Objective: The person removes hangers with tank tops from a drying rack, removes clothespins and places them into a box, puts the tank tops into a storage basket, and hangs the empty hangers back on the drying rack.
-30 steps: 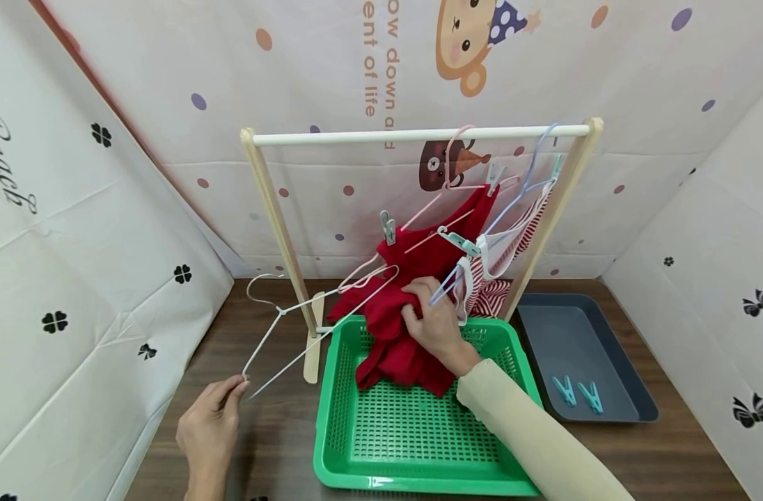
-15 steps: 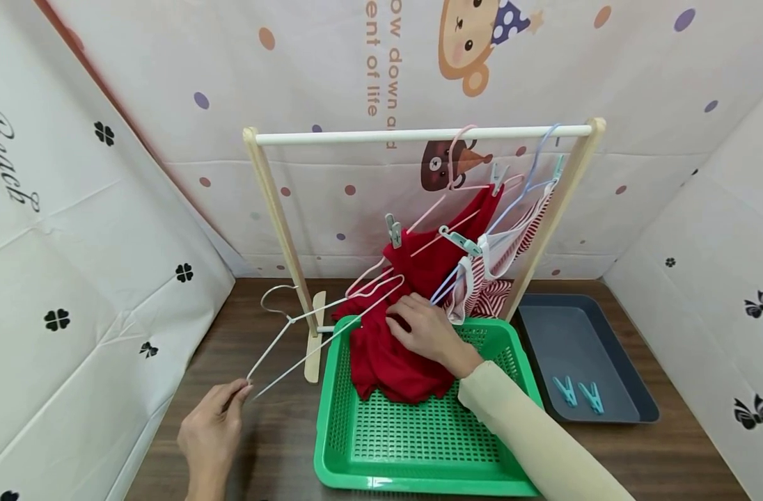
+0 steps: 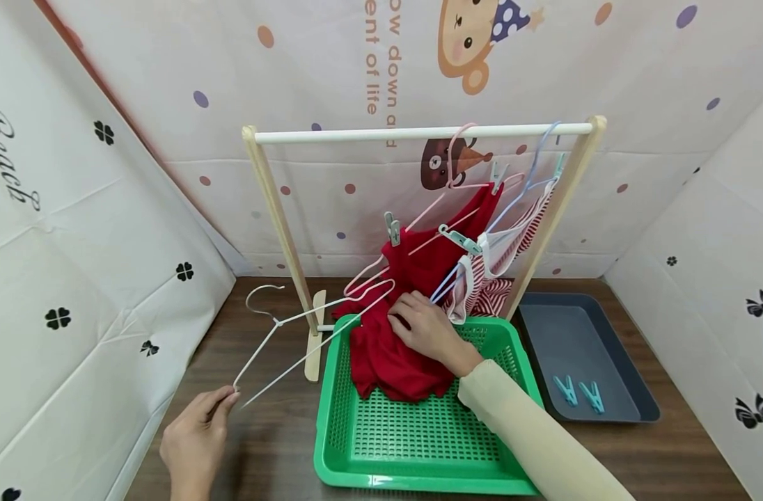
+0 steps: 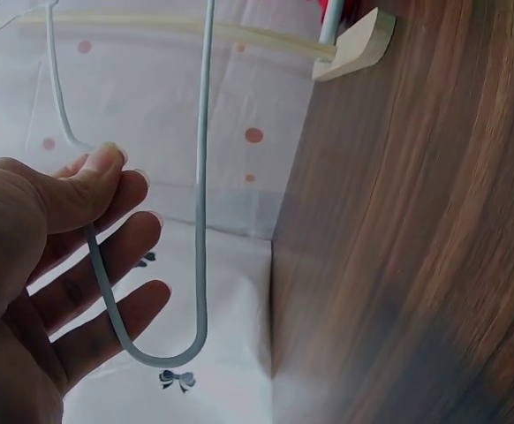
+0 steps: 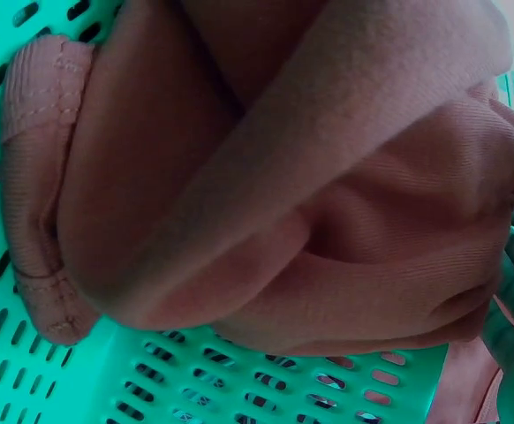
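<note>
My left hand [image 3: 196, 437] pinches a white wire hanger [image 3: 278, 322] by one end, between thumb and index finger. In the left wrist view the hanger's rounded end [image 4: 201, 194] curves below the pinch, other fingers behind the wire. The hanger's far end overlaps a red garment pegged to a pink hanger [image 3: 449, 160]. My right hand [image 3: 428, 332] grips red cloth [image 3: 394, 365] bunched in the green basket [image 3: 425, 476], fingertips partly hidden. In the right wrist view, the cloth [image 5: 266, 203] fills most of the picture, with fingers at the right edge.
A wooden rack with a white rail [image 3: 356, 136] stands behind the basket. A blue hanger [image 3: 532, 167] with a red-striped garment [image 3: 507, 250] hangs at its right. The grey tray [image 3: 569, 327] on the right holds two turquoise pegs [image 3: 578, 394].
The left hand has shifted slightly left and down, taking the white hanger along. Earlier the right hand moved down with the red cloth, which spread lower in the basket; the hand then stayed there.
</note>
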Motion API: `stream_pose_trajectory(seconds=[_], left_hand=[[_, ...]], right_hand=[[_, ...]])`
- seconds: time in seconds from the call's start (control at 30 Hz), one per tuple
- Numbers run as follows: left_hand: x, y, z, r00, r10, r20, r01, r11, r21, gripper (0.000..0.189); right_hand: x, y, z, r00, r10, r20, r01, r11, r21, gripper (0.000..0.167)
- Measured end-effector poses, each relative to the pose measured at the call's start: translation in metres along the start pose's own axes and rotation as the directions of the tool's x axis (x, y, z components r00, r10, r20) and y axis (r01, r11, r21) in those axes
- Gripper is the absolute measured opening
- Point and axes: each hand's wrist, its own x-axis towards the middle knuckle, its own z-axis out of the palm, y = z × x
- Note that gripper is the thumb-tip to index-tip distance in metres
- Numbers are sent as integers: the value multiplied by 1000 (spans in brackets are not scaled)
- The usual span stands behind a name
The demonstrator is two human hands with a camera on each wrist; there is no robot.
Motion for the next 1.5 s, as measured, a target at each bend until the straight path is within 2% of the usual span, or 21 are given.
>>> stream_pose_trajectory(seconds=[0.13, 0.3, 0.4, 0.53, 0.63, 0.77, 0.97, 1.1, 1.23, 1.37, 1.5], left_hand=[[1, -6, -6, 1000, 2, 15, -2, 1000, 18, 50], [2, -13, -11, 998, -45, 41, 43, 998, 42, 29], [2, -14, -11, 998, -42, 41, 40, 998, 49, 23], [4, -5, -7, 999, -27, 40, 25, 999, 34, 18], [5, 6, -3, 997, -49, 59, 49, 999, 8, 18], [5, 19, 4, 994, -36, 98, 41, 998, -54, 17], [2, 29, 9, 991, -40, 125, 59, 987, -152, 18], [3, 34, 10, 993, -17, 113, 33, 989, -145, 20], [4, 38, 10, 995, 10, 99, 2, 992, -128, 21], [4, 41, 11, 995, 23, 97, -9, 990, -137, 21], [4, 42, 12, 994, 23, 107, -9, 991, -136, 21]], right_hand=[[0, 0, 0, 1000, 16, 13, -16, 1000, -1, 3], [1, 0, 0, 999, 30, 16, -30, 1000, -4, 5], [1, 1, 1, 999, 30, 10, -30, 999, -23, 6], [1, 1, 2, 1000, 31, 7, -30, 999, -44, 14], [1, 0, 2, 999, 36, 12, -35, 999, -42, 16], [1, 0, 1, 999, 44, 20, -43, 998, -34, 16], [2, -2, 2, 998, 57, 36, -56, 998, -39, 17], [3, -5, 1, 993, 106, 50, -104, 994, -40, 30], [4, -8, 0, 979, 178, 98, -170, 982, -85, 43], [3, -9, 0, 972, 200, 126, -192, 979, -70, 31], [2, -9, 0, 965, 255, 54, -257, 966, 32, 16]])
